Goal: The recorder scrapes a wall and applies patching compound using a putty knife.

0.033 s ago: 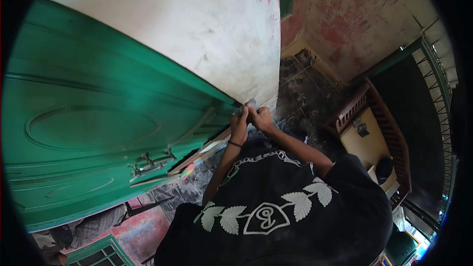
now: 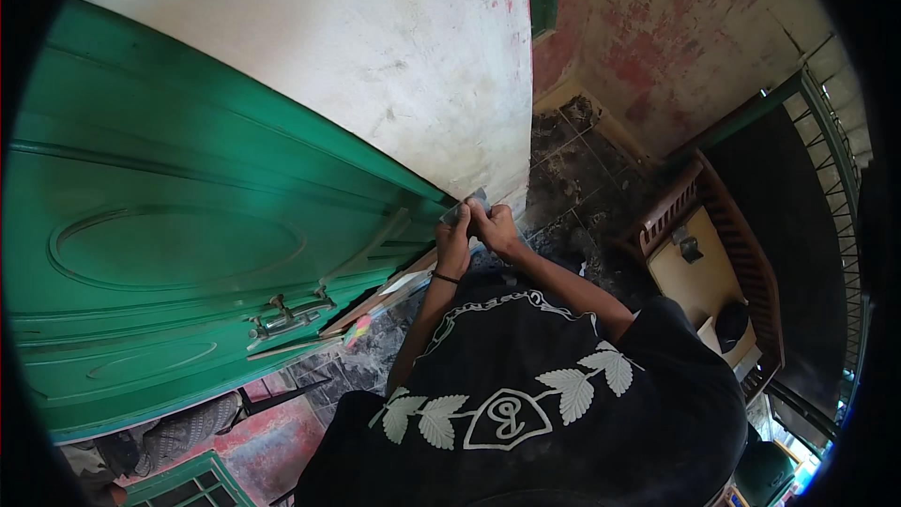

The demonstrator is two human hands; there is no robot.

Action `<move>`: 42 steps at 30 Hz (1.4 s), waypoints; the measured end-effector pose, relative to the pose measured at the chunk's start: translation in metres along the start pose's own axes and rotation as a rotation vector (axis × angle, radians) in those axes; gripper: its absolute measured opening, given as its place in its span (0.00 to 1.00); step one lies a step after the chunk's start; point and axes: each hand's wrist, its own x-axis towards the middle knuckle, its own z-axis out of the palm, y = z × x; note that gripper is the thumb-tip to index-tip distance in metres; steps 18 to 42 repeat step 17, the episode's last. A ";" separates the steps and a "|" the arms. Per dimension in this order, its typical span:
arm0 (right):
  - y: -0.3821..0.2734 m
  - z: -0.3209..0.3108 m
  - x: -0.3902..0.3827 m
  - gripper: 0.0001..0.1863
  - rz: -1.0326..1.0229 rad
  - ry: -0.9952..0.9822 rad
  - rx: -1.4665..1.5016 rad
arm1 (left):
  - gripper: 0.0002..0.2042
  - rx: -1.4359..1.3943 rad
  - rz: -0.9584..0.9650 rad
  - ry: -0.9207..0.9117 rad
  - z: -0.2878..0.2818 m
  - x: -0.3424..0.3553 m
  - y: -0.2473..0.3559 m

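Observation:
My left hand [image 2: 453, 242] and my right hand [image 2: 496, 231] are close together at the lower edge of a whitish wall [image 2: 413, 84], by the corner of the green door frame. Both have their fingers closed on a thin grey flat piece [image 2: 480, 197], whose upper edge shows above the thumbs. The piece lies against or very near the wall; whether it is sandpaper or a blade I cannot tell. A dark band circles my left wrist.
To the left is a green panelled door [image 2: 178, 235] with a metal handle [image 2: 286, 317]. Dark, dusty floor tiles [image 2: 572, 169] lie beyond my hands. On the right stands a brown wooden bench [image 2: 699, 263] bearing a black cap [image 2: 731, 326]. Wooden strips [image 2: 380, 299] lie near the door.

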 end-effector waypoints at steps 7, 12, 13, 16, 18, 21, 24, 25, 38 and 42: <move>0.016 -0.002 0.009 0.39 0.085 0.004 0.075 | 0.13 -0.041 -0.020 -0.048 0.007 0.006 0.002; 0.010 -0.006 0.003 0.39 0.060 -0.023 0.023 | 0.13 -0.051 -0.087 -0.067 0.000 0.008 -0.002; 0.010 -0.005 0.000 0.39 0.060 -0.022 0.023 | 0.13 -0.038 -0.052 -0.061 0.001 0.004 -0.004; 0.002 -0.002 0.008 0.36 -0.011 -0.001 0.088 | 0.14 -0.008 0.023 -0.085 0.007 0.014 0.004; 0.006 -0.002 0.011 0.35 -0.021 -0.010 0.069 | 0.14 0.009 0.049 -0.100 0.004 0.011 0.005; 0.006 -0.002 0.011 0.35 -0.021 -0.010 0.069 | 0.14 0.009 0.049 -0.100 0.004 0.011 0.005; 0.006 -0.002 0.011 0.35 -0.021 -0.010 0.069 | 0.14 0.009 0.049 -0.100 0.004 0.011 0.005; 0.006 -0.002 0.011 0.35 -0.021 -0.010 0.069 | 0.14 0.009 0.049 -0.100 0.004 0.011 0.005; 0.006 -0.002 0.011 0.35 -0.021 -0.010 0.069 | 0.14 0.009 0.049 -0.100 0.004 0.011 0.005; 0.006 -0.002 0.011 0.35 -0.021 -0.010 0.069 | 0.14 0.009 0.049 -0.100 0.004 0.011 0.005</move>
